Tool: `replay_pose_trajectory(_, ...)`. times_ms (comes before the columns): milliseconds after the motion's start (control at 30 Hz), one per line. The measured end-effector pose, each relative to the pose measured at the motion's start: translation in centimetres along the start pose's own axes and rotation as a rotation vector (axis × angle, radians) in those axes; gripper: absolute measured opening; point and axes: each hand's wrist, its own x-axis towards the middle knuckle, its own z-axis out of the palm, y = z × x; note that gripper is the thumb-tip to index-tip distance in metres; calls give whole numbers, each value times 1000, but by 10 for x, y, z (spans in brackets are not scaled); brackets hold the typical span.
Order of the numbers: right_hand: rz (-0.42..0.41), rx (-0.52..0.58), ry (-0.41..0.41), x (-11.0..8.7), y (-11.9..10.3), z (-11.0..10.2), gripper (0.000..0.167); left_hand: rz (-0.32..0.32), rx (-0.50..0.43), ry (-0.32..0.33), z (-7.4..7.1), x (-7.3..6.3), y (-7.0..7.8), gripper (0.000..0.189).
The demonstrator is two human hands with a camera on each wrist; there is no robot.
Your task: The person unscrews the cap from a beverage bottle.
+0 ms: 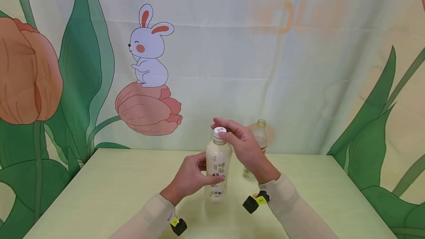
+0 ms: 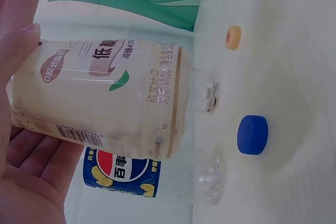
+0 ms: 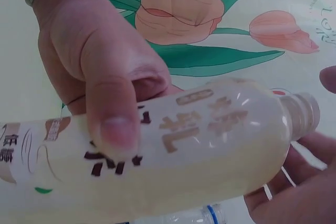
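A milk tea bottle (image 1: 218, 158) with a white cap (image 1: 220, 132) stands upright in the middle, close over the table. My left hand (image 1: 190, 174) grips its body, the thumb across the front label and the fingers behind. Around the cap is my right hand (image 1: 244, 145), its fingers extended behind and the thumb right at the cap in the head view. In the right wrist view, a small gap shows between the right thumb (image 3: 328, 80) and the bottle neck (image 3: 303, 115).
Behind my right hand stands a clear uncapped bottle (image 1: 261, 134). A clear bottle with a blue Pepsi label (image 2: 123, 174) shows in the left wrist view. A blue cap (image 2: 253, 135) and an orange cap (image 2: 234, 38) lie on the table (image 1: 116, 191). A printed curtain (image 1: 212, 65) hangs behind.
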Motion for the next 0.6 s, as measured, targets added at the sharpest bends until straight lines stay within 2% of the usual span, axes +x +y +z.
replay_pose_trajectory(167, 49, -82, 191, -1, -3, 3, 40, -7, 10, 4, 0, 0, -1, 47)
replay_pose_trajectory(267, 77, -108, 256, -2, -5, 4, 40, -12, 11, 5, 0, 0, -1, 48)
replay_pose_trajectory(433, 70, -108, 257, -2, -9, 5, 31, -4, 5, 7, 1, -1, 0, 48)
replay_pose_trajectory(600, 53, -81, 203, -3, -8, 3, 27, 3, -4, 7, 0, -1, 0, 47)
